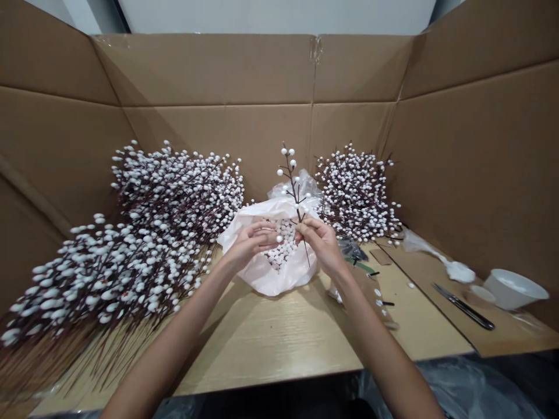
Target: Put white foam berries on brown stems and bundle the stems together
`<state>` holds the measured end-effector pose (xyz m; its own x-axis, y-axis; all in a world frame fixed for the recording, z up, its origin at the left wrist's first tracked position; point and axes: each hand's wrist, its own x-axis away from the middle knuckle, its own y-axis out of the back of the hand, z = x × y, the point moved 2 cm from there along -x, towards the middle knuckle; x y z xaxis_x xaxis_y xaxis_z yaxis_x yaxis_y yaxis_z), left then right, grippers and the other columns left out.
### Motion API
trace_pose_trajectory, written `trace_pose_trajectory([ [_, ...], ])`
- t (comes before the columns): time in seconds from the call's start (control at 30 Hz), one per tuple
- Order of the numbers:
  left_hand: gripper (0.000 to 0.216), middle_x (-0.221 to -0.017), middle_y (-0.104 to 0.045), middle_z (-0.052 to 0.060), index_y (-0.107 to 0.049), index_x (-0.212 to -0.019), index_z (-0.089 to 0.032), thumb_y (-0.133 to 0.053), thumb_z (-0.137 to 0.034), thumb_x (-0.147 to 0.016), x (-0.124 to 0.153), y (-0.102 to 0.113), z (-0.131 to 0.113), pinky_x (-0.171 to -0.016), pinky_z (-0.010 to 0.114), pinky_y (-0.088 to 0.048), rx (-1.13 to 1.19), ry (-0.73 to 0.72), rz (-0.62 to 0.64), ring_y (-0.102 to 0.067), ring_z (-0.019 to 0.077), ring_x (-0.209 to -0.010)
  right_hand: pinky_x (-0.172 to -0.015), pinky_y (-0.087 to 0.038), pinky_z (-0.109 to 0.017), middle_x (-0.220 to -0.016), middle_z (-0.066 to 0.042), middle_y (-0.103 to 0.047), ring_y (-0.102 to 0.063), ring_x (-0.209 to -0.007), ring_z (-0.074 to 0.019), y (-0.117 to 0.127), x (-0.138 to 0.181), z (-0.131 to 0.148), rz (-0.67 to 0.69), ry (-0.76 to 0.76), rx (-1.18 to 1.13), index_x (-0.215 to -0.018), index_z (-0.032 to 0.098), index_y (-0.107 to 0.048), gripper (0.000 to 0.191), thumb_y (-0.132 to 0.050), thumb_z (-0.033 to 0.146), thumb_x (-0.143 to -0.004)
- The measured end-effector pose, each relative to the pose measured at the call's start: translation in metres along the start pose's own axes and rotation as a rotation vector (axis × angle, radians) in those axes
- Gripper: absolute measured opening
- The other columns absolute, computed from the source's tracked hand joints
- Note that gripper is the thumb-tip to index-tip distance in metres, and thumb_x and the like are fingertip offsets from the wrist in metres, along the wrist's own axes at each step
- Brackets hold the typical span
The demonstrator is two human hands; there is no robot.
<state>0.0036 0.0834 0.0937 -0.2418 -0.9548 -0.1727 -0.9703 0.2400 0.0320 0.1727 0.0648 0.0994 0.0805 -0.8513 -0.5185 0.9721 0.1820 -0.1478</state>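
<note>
In the head view my right hand (318, 237) pinches the dark brown stem of an artificial berry branch (299, 203), which stands nearly upright. White berries sit on several of its twigs, while other twig tips are bare. My left hand (253, 241) is to the left of the branch, over an open white plastic bag (266, 284). A single white berry (279, 238) shows at its fingertips, apart from the branch. Many loose white foam berries (279, 259) fill the bag below both hands.
Piles of berry branches lie at the left (131, 267) and back right (356, 195). Cardboard walls (209, 73) enclose the table (271, 343). On the right are a craft knife (465, 305), a white cup (515, 289) and a white-ended plastic bundle (459, 272).
</note>
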Motion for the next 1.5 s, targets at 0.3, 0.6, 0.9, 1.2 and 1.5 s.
trace_pose_trajectory([
  [0.3, 0.023, -0.080, -0.067, 0.000, -0.062, -0.082, -0.018, -0.068, -0.014, -0.061, 0.033, 0.002, -0.016, -0.071, 0.028, -0.052, 0.525, 0.161, 0.008, -0.064, 0.0144, -0.073, -0.061, -0.042, -0.026, -0.063, 0.001, -0.055, -0.053, -0.062, -0.0121, -0.017, 0.015, 0.008, 0.128, 0.018, 0.098, -0.066, 0.018, -0.055, 0.020, -0.054, 0.031, -0.081],
  [0.6, 0.033, -0.084, -0.068, 0.003, -0.057, -0.097, -0.017, -0.064, -0.011, -0.065, 0.039, -0.002, -0.004, -0.081, 0.031, -0.052, 0.573, 0.239, -0.036, -0.066, 0.0161, -0.075, -0.060, -0.042, -0.026, -0.064, 0.001, -0.051, -0.052, -0.064, -0.0133, -0.025, 0.023, 0.010, 0.142, 0.003, 0.130, -0.066, 0.020, -0.047, 0.025, -0.051, 0.038, -0.083],
  [0.9, 0.024, -0.079, -0.069, 0.001, -0.065, -0.082, -0.015, -0.067, -0.006, -0.059, 0.039, -0.005, 0.002, -0.079, 0.025, -0.052, 0.652, 0.232, -0.077, -0.065, 0.0135, -0.073, -0.058, -0.038, -0.025, -0.063, 0.001, -0.049, -0.047, -0.063, -0.0131, -0.027, 0.025, 0.008, 0.184, 0.013, 0.140, -0.065, 0.020, -0.050, 0.025, -0.050, 0.038, -0.083],
  [1.2, 0.025, -0.071, -0.070, 0.001, -0.069, -0.078, -0.014, -0.077, -0.014, -0.055, 0.039, -0.003, -0.004, -0.082, 0.027, -0.051, 0.561, 0.140, 0.008, -0.067, 0.0147, -0.072, -0.058, -0.037, -0.026, -0.063, 0.000, -0.050, -0.048, -0.064, -0.0137, -0.026, 0.027, 0.009, 0.174, 0.009, 0.157, -0.062, 0.019, -0.050, 0.024, -0.051, 0.034, -0.082],
  [1.5, 0.028, -0.074, -0.072, 0.001, -0.072, -0.076, -0.013, -0.083, -0.015, -0.051, 0.038, -0.004, -0.001, -0.072, 0.017, -0.051, 0.610, 0.109, 0.047, -0.066, 0.0107, -0.071, -0.057, -0.038, -0.025, -0.061, 0.001, -0.049, -0.050, -0.062, -0.0132, -0.025, 0.027, 0.012, 0.202, 0.011, 0.169, -0.063, 0.019, -0.046, 0.021, -0.051, 0.027, -0.081],
])
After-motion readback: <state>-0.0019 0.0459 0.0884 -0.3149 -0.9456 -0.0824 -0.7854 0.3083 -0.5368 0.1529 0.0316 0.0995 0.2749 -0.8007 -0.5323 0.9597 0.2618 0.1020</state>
